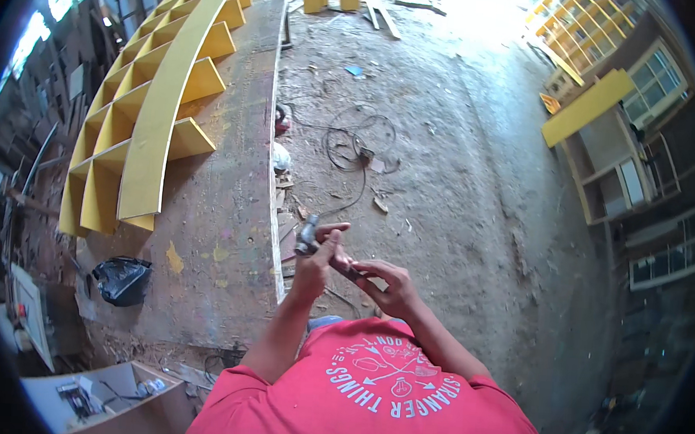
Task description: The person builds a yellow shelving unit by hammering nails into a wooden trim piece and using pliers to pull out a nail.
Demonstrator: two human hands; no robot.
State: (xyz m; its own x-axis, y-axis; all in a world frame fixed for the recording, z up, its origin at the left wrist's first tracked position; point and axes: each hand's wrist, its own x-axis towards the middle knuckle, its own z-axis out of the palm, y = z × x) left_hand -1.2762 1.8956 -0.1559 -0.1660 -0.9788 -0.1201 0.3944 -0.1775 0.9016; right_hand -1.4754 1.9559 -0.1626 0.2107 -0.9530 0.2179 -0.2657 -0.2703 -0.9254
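Standing beside the long brown desk (222,210), both hands raised in front of the red shirt (369,399). Left hand (316,264) clamped around a small grey metal tool (307,237), its head poking up and to the left above the fist. Right hand (387,286) just to the right, fingers pinched together on a small dark part (352,272) that meets the tool's lower end; what the part is, too small to tell.

Best done by keeping the left grip firm and steady while turning or seating with the right fingertips only. Worth holding the work near the body, over the dirt floor (460,160) rather than the desk edge, since a dropped piece would vanish among debris and the black cable (359,139) farther off.
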